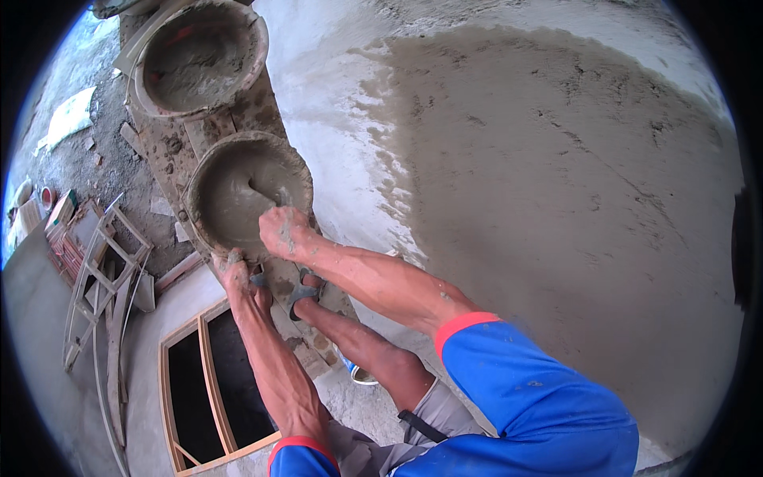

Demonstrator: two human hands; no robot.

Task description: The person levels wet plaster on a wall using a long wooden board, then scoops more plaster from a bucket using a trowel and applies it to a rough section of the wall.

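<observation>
A round basin [203, 171] of wet grey mortar [226, 203] sits on mud-spattered planks [171, 155] ahead of the person, likely heavy, its contents soft and slick, so the firm rim is the place to hold it, ideally on opposite sides. The left hand [236, 274] appears to grasp the near rim with its fingers, while the right hand [288, 232] is clenched above the mortar, whether around anything I cannot tell. Beyond stands a second mortar-filled basin [258, 60]; to the right spreads a partly grey-coated wall [556, 199].
</observation>
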